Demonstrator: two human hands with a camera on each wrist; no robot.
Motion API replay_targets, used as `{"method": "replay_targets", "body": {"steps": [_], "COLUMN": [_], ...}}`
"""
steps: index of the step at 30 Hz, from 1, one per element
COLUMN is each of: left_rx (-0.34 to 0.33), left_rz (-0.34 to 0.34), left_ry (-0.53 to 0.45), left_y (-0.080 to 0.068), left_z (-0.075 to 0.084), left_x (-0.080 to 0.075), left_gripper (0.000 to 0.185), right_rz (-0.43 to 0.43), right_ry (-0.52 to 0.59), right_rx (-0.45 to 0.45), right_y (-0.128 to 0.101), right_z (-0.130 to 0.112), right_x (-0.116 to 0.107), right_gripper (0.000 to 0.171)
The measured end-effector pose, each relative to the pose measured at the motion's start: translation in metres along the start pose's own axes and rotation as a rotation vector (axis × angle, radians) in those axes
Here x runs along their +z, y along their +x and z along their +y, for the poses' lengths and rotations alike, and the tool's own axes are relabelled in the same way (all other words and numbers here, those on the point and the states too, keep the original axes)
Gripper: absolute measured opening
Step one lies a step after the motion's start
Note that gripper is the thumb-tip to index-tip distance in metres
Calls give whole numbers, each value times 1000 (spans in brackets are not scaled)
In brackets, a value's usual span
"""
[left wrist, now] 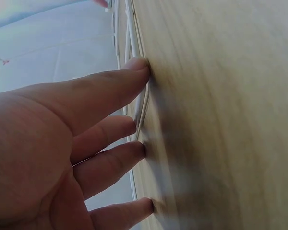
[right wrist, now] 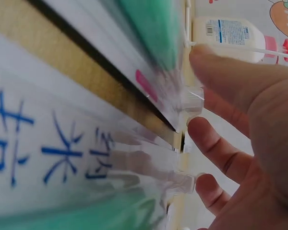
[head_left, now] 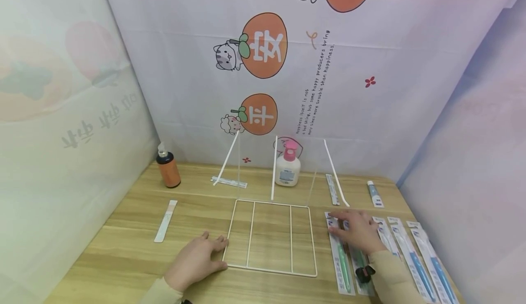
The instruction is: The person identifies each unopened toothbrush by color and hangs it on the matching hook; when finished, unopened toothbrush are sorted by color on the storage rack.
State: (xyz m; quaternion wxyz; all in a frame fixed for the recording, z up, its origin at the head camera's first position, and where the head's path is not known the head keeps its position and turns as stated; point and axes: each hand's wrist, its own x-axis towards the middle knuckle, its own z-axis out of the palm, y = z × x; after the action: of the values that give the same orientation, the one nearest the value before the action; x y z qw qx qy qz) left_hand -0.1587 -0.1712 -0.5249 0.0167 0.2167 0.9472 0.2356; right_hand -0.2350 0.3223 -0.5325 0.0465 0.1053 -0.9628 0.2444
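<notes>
Left hand (head_left: pixel 197 260) lies flat on the wooden surface (head_left: pixel 123 249) in the head view, fingers straight at the white wire frame (head_left: pixel 271 238); the right hand (head_left: pixel 359 231) presses straight fingers on the packaged toothbrushes (head_left: pixel 343 263). From the left wrist, fingertips (left wrist: pixel 139 67) touch the frame's edge. From the right wrist, fingertips (right wrist: pixel 199 127) pin a pack's top edge. Best, I judge, to keep the frame steadied and slide one pack clear before lifting.
</notes>
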Motion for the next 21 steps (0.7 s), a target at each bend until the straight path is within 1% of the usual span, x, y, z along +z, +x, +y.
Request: {"method": "replay_targets", "body": {"steps": [6, 10, 18, 21], "left_rx": [-8, -13, -24, -27], "left_rz": [-16, -19, -24, -25], "left_ry": [-4, -13, -19, -22], "left_y": [1, 0, 1, 1], "left_z": [1, 1, 2, 2], "left_x": [-1, -1, -2, -2], "left_gripper": [60, 60, 60, 61], "right_rz": [9, 3, 23, 58], "right_ry": [-14, -12, -1, 7], "right_rx": [43, 60, 47, 8], "right_y": [2, 4, 5, 5], "right_z": [4, 6, 7, 4], "right_x": [4, 4, 2, -1], "right_gripper": [44, 38, 32, 33]}}
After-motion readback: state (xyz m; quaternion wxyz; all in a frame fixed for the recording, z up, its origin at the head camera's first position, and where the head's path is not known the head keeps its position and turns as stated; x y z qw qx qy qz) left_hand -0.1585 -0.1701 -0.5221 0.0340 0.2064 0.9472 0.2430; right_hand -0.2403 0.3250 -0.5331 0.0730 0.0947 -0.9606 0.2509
